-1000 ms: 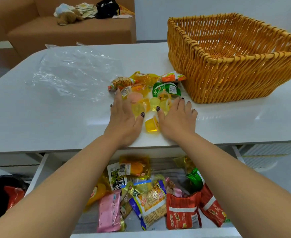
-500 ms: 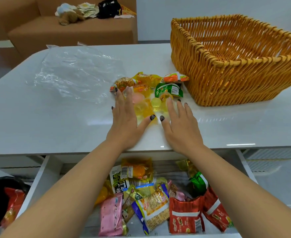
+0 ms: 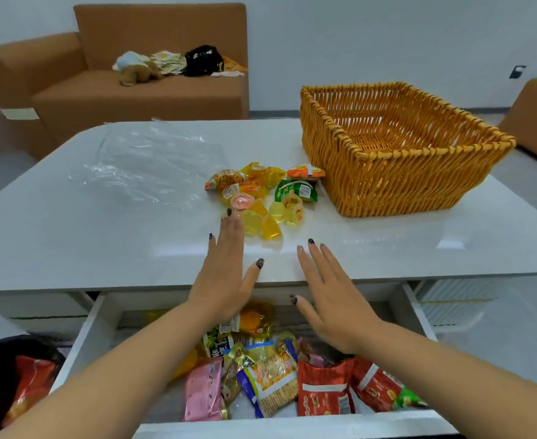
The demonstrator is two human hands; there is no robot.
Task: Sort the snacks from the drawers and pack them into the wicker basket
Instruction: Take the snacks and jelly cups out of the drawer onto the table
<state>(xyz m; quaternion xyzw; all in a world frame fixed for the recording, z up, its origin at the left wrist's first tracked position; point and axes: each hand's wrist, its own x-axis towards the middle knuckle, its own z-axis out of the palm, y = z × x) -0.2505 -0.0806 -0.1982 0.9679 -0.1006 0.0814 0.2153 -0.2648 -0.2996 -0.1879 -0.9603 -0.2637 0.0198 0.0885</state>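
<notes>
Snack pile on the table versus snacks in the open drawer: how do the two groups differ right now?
The pile on the table is small, mostly yellow jelly cups and small wrapped sweets; the drawer holds more, in larger packets: pink, red and a cracker pack. The pile lies beside the wicker basket, in the open; the drawer snacks lie jumbled, partly under the forearms. Neither group is in the basket, and neither hand holds any.

Bare white tabletop (image 3: 71, 236) runs wide on the left — only a flat clear plastic sheet (image 3: 147, 166) lies there. The jelly cup and packet pile (image 3: 261, 198) blocks the middle, just beside the wicker basket (image 3: 397, 172), whose tall near wall bars a low approach — the top is open. Below, packets (image 3: 270, 381) crowd the open drawer (image 3: 80, 350).
</notes>
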